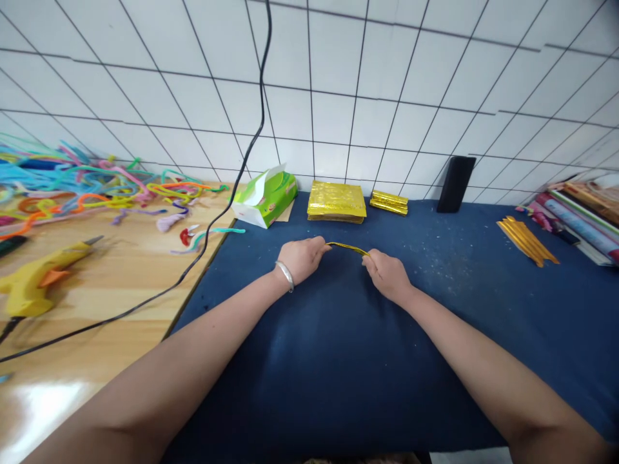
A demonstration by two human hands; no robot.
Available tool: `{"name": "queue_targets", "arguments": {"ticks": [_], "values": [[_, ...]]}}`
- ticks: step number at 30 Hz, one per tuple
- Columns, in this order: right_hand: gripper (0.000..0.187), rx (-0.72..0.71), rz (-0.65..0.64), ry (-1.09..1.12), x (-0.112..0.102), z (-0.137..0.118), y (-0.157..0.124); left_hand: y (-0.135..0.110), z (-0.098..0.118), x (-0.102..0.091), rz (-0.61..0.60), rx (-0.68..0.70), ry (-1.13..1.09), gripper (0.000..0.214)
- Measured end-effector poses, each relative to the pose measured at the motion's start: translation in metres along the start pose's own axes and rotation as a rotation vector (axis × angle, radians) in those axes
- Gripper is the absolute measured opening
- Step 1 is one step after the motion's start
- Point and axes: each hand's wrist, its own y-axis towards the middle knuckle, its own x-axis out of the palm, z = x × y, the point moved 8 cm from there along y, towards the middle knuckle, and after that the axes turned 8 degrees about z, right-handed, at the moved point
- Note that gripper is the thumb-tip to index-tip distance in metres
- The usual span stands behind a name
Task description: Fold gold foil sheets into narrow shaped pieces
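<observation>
Pinching a thin gold strip [346, 247] by its ends, left hand [302, 258] and right hand [387, 274] fingers hold it bowed just in front of the gold foil stack [337, 201]. Overpulling could kink or tear it.

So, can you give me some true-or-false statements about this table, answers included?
1. The left hand and right hand hold one gold strip between them. True.
2. The glue gun lies on the blue cloth. False: it lies on the wooden table beside the cloth.
3. A stack of gold foil sits near the wall. True.
4. The left wrist is bare. False: it wears a silver bracelet.
</observation>
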Motion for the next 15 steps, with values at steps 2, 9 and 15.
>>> {"name": "queue_targets", "arguments": {"ticks": [2, 9, 15], "values": [[0.033, 0.091, 0.027, 0.197, -0.004, 0.007, 0.001, -0.001, 0.005, -0.002, 0.02, 0.035, -0.01, 0.038], [0.037, 0.405, 0.094, 0.773, -0.005, 0.024, 0.003, -0.008, 0.029, -0.011, 0.108, 0.163, -0.132, 0.037], [0.032, 0.403, -0.059, 0.863, 0.005, 0.001, -0.001, -0.018, 0.057, -0.01, 0.128, 0.354, -0.255, 0.033]]}}
